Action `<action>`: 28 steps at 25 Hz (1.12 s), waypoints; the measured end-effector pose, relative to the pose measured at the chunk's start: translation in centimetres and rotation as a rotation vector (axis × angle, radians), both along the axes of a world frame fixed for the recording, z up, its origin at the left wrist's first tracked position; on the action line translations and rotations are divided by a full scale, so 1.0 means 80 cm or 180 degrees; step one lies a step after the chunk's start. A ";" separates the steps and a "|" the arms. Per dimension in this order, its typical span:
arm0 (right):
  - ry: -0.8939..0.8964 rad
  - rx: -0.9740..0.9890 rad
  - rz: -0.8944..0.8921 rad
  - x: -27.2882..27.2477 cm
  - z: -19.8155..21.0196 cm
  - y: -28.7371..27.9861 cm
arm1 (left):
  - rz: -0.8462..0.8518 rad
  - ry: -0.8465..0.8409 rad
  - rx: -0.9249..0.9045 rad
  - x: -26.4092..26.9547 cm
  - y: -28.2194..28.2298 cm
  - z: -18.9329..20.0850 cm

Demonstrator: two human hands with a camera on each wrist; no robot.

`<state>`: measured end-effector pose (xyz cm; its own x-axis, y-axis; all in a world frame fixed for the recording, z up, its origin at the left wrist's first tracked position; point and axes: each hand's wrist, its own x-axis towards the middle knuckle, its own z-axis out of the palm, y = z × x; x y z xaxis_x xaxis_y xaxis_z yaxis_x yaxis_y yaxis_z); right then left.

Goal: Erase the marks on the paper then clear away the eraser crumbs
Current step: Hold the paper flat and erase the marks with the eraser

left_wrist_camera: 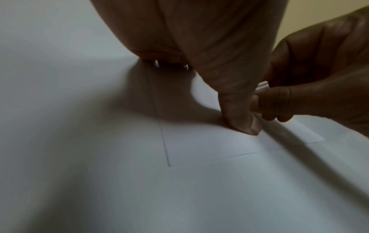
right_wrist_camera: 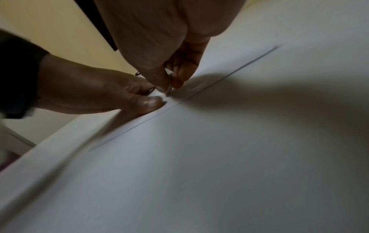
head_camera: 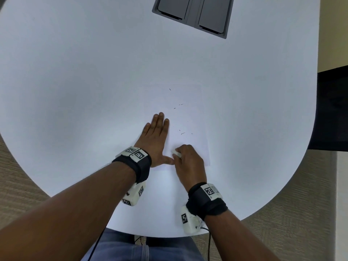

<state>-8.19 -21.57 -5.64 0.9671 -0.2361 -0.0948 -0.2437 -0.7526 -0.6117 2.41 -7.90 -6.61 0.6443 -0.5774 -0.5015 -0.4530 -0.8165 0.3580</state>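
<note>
Head view is showing a white sheet of paper point(head_camera: 188, 129) lying on a white table point(head_camera: 75, 72), near the edge closest to the person. The left hand point(head_camera: 156, 136) is lying flat on the sheet's left part, fingers straight and together, thumb stretched toward the right hand point(head_camera: 188, 161). The right hand is curling its fingers around a small white eraser point(head_camera: 176, 153) at the sheet's near edge, right beside the left thumb. Dark eraser crumbs point(head_camera: 182, 133) are lying scattered over the sheet beyond both hands. A grey hatch point(head_camera: 192, 14) is sitting in the table's far side.

Left wrist view is looking under the palm: the left thumb point(left_wrist_camera: 237, 113) is pressing on the paper point(left_wrist_camera: 209, 145), while the right hand point(left_wrist_camera: 319, 78) is pinching the eraser point(left_wrist_camera: 262, 85) just beside it.

Right wrist view is blurring with motion; the right fingertips point(right_wrist_camera: 175, 78) are closing on something pale, next to the left thumb point(right_wrist_camera: 147, 102), which is resting on the sheet.
</note>
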 end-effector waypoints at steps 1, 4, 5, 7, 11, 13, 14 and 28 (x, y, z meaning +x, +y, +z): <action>-0.0037 -0.0099 -0.0126 0.003 0.000 -0.014 | 0.0004 0.0013 0.0003 0.000 -0.001 0.001; 0.0002 -0.0263 -0.0540 0.013 -0.001 -0.050 | 0.0012 -0.0005 -0.0002 0.000 -0.001 0.003; 0.0016 -0.0257 -0.0548 0.013 0.000 -0.051 | 0.0003 0.0011 0.0006 0.000 -0.001 0.003; -0.0020 -0.0161 -0.0386 0.005 0.002 -0.036 | 0.0008 0.0015 0.0026 0.000 -0.001 0.002; -0.0134 -0.0172 0.0189 -0.013 0.003 -0.017 | 0.0000 0.0032 0.0056 0.000 -0.002 0.003; -0.0110 -0.0213 -0.0005 0.011 0.003 -0.033 | -0.0023 0.0023 0.0083 0.001 -0.002 0.004; -0.0067 -0.0252 -0.0115 0.025 0.003 -0.043 | -0.0030 0.0018 0.0087 0.000 -0.003 0.005; 0.0162 -0.0341 -0.0438 0.035 0.016 -0.084 | 0.0009 0.0031 0.0146 0.000 -0.005 0.009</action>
<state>-5.43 -28.25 -4.36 0.9196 -0.3772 -0.1101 -0.3775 -0.7702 -0.5141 2.44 -8.29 -5.90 0.6408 -0.5518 -0.5338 -0.4472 -0.8334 0.3246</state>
